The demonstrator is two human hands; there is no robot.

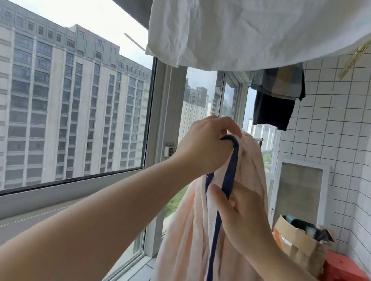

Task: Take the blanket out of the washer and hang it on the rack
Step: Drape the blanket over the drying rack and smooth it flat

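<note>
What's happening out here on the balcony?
A person is hanging a pale pink blanket with a navy trim. The left hand pinches the trim at the top, by a rail end; the right hand grips the fabric lower down. A white sheet hangs overhead.

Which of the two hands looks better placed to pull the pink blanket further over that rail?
Probably the left hand: it grips the blanket by its navy trim at the very top, next to the white rail. The right hand holds the cloth lower down.
</note>
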